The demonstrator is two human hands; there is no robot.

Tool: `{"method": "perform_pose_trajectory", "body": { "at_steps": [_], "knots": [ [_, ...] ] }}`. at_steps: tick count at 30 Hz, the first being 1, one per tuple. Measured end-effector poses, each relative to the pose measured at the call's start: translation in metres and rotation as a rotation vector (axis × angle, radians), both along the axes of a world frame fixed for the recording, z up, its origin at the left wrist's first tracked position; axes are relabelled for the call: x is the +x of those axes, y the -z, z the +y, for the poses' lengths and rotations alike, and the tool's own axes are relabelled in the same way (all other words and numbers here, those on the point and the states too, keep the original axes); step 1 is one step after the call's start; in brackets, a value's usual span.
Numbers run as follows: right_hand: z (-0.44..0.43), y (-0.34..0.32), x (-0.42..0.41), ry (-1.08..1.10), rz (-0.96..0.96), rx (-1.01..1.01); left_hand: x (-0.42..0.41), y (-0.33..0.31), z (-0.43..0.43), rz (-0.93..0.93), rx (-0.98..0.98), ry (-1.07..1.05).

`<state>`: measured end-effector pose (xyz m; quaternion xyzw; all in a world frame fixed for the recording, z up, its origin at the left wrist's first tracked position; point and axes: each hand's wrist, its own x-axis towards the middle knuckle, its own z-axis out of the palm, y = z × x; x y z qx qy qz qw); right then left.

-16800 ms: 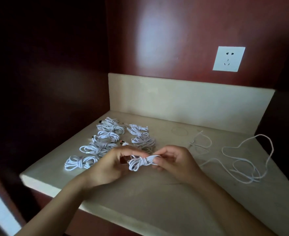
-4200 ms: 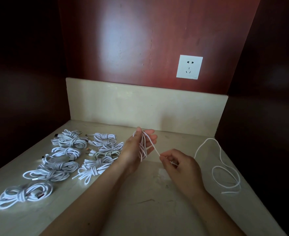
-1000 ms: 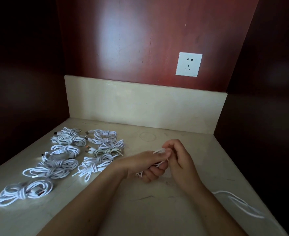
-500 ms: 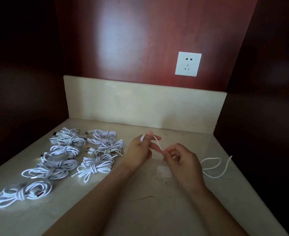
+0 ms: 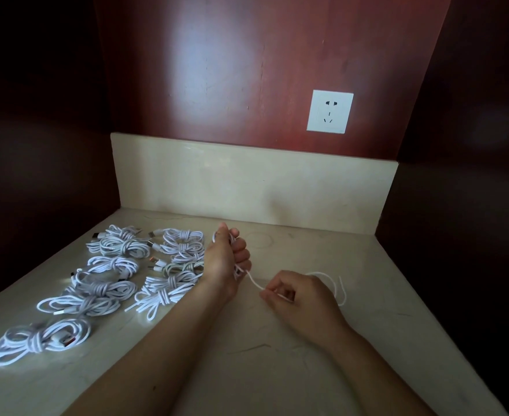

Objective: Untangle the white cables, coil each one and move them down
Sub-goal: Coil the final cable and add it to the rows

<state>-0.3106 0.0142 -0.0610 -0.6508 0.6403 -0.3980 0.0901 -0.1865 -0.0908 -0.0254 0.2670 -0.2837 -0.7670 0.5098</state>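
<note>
My left hand [image 5: 224, 261] stands upright in the middle of the counter, fingers curled around loops of a white cable [image 5: 254, 282] wound over it. The cable runs down and right to my right hand [image 5: 299, 295], which pinches it between thumb and fingers. A short free tail [image 5: 337, 288] curves out past the right hand and lies on the counter. Several finished coiled white cables [image 5: 118, 277] lie in two rows on the left, the nearest coil [image 5: 41, 340] at the front left.
The beige stone counter [image 5: 277, 370] is boxed in by a low beige backsplash [image 5: 247, 181] and dark red wood walls on the left, back and right. A white wall socket [image 5: 329, 111] sits above the backsplash.
My left hand has turned upright and holds more loops. The right hand has dropped lower and nearer, and the loose tail on the counter is shorter than half a second ago.
</note>
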Motion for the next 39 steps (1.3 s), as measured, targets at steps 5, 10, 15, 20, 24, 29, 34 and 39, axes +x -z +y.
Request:
{"method": "perform_pose_trajectory", "body": {
  "at_steps": [5,10,15,20,24,29,34,39],
  "knots": [
    [0.004,-0.003,0.004,-0.046,0.018,0.002,0.009,0.002,-0.006,-0.495,-0.396,-0.266],
    [0.003,-0.007,0.008,-0.098,-0.264,-0.102,0.002,0.013,0.001,-0.906,-0.702,-0.067],
    [0.002,-0.013,-0.007,0.068,-0.330,-0.248,-0.001,0.005,0.023,-0.895,-0.711,0.526],
    [-0.002,-0.009,-0.015,0.088,-0.312,-0.235,0.003,0.002,0.028,-0.726,-0.632,0.819],
    [-0.002,-0.009,-0.015,-0.059,-0.340,-0.178,0.004,-0.002,0.026,-0.603,-0.605,0.692],
    [0.000,-0.006,-0.018,0.136,-0.030,-0.174,0.001,-0.002,0.018,-0.621,-0.643,0.372],
    [0.000,-0.009,-0.017,0.277,0.302,-0.141,-0.003,0.002,0.015,-0.662,-0.655,0.131],
    [0.004,-0.012,-0.011,0.405,0.501,-0.107,0.001,-0.006,0.014,-0.405,-0.428,0.140]
  ]
}}
